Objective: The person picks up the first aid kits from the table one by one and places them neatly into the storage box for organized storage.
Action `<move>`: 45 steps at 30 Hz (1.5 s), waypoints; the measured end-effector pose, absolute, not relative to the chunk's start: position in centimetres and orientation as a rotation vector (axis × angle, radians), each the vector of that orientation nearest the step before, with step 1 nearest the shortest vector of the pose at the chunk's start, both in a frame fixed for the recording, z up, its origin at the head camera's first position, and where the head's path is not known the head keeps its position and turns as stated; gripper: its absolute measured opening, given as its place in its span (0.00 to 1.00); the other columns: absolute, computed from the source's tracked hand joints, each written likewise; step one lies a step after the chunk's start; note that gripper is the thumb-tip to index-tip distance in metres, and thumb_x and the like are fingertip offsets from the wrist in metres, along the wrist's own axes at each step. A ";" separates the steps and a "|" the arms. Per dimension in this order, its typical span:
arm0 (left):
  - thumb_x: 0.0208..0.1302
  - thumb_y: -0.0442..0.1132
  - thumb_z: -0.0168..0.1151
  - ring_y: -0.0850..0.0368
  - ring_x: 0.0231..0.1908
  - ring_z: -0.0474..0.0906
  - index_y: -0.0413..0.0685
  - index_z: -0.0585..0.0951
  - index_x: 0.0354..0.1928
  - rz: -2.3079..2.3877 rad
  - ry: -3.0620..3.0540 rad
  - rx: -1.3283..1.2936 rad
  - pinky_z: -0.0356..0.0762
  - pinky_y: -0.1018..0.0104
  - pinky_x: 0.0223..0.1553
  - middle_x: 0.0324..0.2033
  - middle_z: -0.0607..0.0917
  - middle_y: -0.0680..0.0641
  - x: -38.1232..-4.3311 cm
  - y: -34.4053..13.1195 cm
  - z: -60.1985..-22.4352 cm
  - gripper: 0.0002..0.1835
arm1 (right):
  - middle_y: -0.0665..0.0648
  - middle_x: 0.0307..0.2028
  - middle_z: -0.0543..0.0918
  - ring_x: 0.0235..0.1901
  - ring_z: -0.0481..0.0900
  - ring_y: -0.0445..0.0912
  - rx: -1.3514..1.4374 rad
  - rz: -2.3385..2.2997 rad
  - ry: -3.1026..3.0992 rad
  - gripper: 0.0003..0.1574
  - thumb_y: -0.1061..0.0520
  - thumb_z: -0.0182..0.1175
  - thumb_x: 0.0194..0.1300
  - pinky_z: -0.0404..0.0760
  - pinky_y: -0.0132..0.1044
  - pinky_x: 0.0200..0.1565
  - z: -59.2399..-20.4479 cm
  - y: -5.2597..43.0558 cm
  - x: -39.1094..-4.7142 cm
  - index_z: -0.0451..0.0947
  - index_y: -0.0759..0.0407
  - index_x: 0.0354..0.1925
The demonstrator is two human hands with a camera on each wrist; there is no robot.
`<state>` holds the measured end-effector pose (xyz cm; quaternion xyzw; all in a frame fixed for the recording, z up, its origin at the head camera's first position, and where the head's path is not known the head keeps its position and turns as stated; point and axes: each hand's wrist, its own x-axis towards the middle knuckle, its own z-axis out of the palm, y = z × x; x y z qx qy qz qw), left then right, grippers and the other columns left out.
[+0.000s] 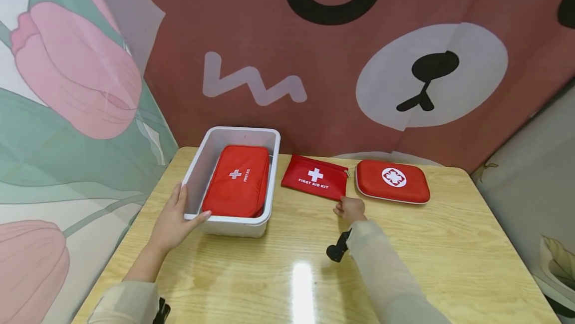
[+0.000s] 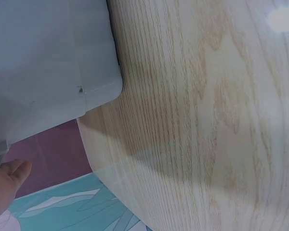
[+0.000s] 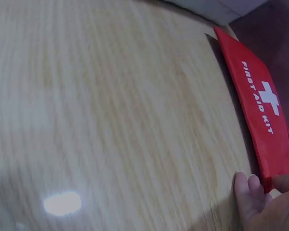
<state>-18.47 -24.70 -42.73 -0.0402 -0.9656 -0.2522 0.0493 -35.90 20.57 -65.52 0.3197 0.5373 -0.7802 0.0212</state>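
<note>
My left hand (image 1: 172, 221) holds the front left corner of a white plastic bin (image 1: 231, 227), its thumb over the front rim and its fingers along the left side. Inside the bin lies a red first aid bag (image 1: 238, 194) with a white cross. Right of the bin, a flat red zippered first aid pouch (image 1: 302, 171) is on the table. My right hand (image 1: 352, 209) pinches its near right corner. The right wrist view shows the pouch (image 3: 253, 103) with that corner between thumb and fingers, its near edge slightly off the wood.
A red hard-shell case (image 1: 373, 179) with a round white emblem sits just right of the pouch. The light wood table (image 1: 431, 259) ends at a printed curtain (image 1: 332, 104) behind and at the left. A grey surface (image 1: 534, 164) stands beyond the right edge.
</note>
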 end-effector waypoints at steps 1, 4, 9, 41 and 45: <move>0.51 0.61 0.53 0.34 0.58 0.47 0.33 0.43 0.64 -0.769 -2.942 -0.122 0.56 0.37 0.48 0.63 0.45 0.33 -18.5 -24.7 -42.8 0.51 | 0.64 0.17 0.74 0.12 0.72 0.50 0.966 -2.462 1.634 0.10 0.71 0.54 0.52 0.76 0.47 0.19 -65.9 20.7 -36.0 0.68 0.76 0.35; 0.51 0.62 0.53 0.34 0.58 0.48 0.34 0.43 0.64 -0.768 -2.942 -0.123 0.57 0.36 0.47 0.63 0.45 0.34 -18.5 -24.6 -42.9 0.51 | 0.64 0.18 0.76 0.14 0.74 0.51 0.964 -2.498 1.575 0.12 0.73 0.56 0.47 0.76 0.48 0.20 -67.0 21.1 -36.4 0.68 0.74 0.33; 0.51 0.62 0.53 0.34 0.58 0.48 0.35 0.43 0.64 -0.769 -2.944 -0.132 0.56 0.36 0.47 0.63 0.44 0.34 -18.6 -24.5 -43.0 0.51 | 0.68 0.23 0.78 0.20 0.79 0.55 1.013 -2.472 1.550 0.15 0.70 0.59 0.46 0.77 0.49 0.26 -69.7 22.0 -37.8 0.68 0.71 0.35; 0.50 0.63 0.52 0.34 0.58 0.48 0.34 0.43 0.64 -0.756 -2.951 -0.116 0.63 0.37 0.42 0.62 0.44 0.33 -18.5 -24.5 -42.9 0.52 | 0.66 0.50 0.61 0.44 0.69 0.65 0.783 -3.029 1.042 0.22 0.71 0.42 0.56 0.71 0.57 0.39 -69.5 19.9 -38.3 0.55 0.60 0.50; 0.50 0.63 0.52 0.34 0.58 0.47 0.34 0.42 0.64 -0.764 -2.957 -0.110 0.62 0.37 0.43 0.62 0.44 0.33 -18.6 -24.5 -42.8 0.52 | 0.58 0.43 0.62 0.43 0.68 0.64 0.741 -3.070 1.003 0.17 0.69 0.37 0.61 0.68 0.59 0.41 -63.4 18.4 -35.6 0.54 0.54 0.46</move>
